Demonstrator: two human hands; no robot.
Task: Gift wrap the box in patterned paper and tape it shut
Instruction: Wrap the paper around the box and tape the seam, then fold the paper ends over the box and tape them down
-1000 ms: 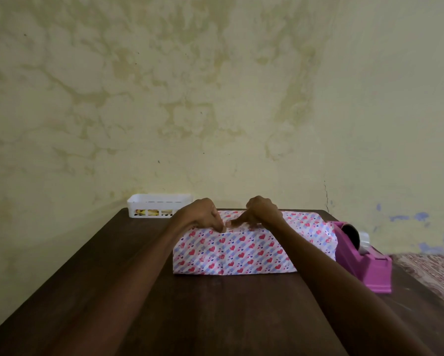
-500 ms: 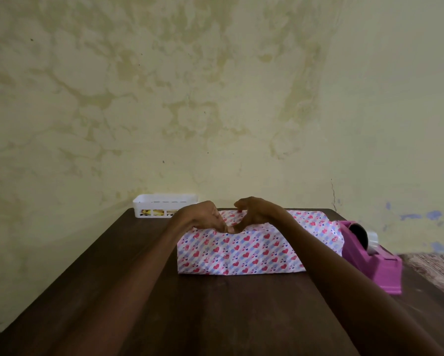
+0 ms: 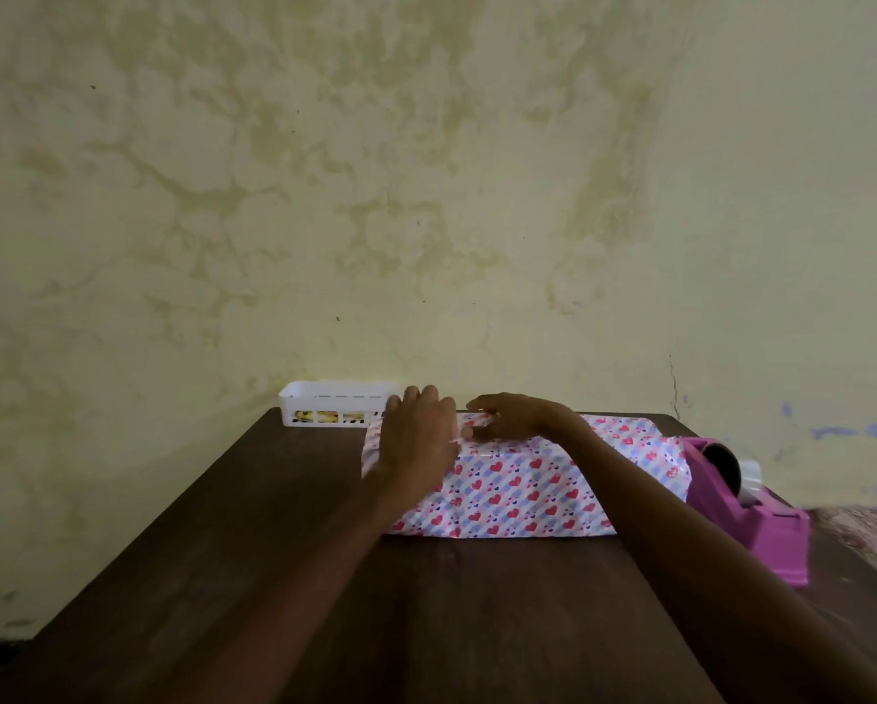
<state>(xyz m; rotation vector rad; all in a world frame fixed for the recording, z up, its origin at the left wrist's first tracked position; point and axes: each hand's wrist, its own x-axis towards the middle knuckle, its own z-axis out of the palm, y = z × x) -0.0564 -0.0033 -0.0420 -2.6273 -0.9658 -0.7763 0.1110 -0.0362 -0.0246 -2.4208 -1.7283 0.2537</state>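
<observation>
Box (image 3: 517, 485) in heart paper (image 3: 629, 439) lies on the surface (image 3: 426, 602), just beside the tape dispenser (image 3: 761, 525). Left grip (image 3: 416, 439) presses flat, fingers straight; right grip (image 3: 517, 416) curls on top of it — pinching or not, I cannot tell. Better to smooth outward — firmly, without wrinkles.

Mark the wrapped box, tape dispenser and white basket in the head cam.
wrapped box (image 3: 517, 495), head view, on its heart-patterned front face.
tape dispenser (image 3: 766, 536), head view, on the near side of its pink body.
white basket (image 3: 324, 404), head view, on its slotted front wall.
</observation>
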